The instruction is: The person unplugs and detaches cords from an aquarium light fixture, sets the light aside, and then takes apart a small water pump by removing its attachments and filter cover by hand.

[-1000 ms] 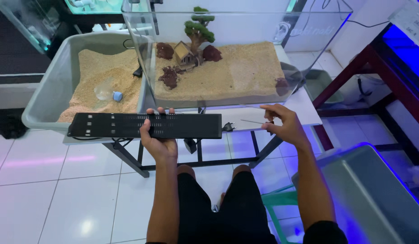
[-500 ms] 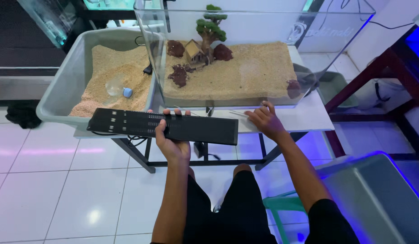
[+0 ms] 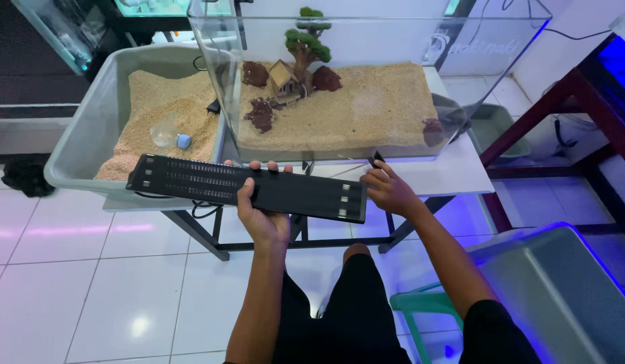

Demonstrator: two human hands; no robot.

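The left hand (image 3: 264, 214) is clamped around the middle of a long black aquarium light bar (image 3: 248, 188), held level just in front of the glass tank (image 3: 366, 81) on the white desk (image 3: 454, 176). The right hand (image 3: 387, 190) pinches a small black fitting (image 3: 376, 160) at the bar's right end. Gripped by one hand only, the bar could tip and knock the glass. A pale printed logo sits on the tank's right pane (image 3: 461, 48); the grey tub (image 3: 90, 128) of sand carries no label.

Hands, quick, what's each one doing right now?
Left hand: closed around the middle of the black light bar.
Right hand: gripping the bar's right end, fingers curled.
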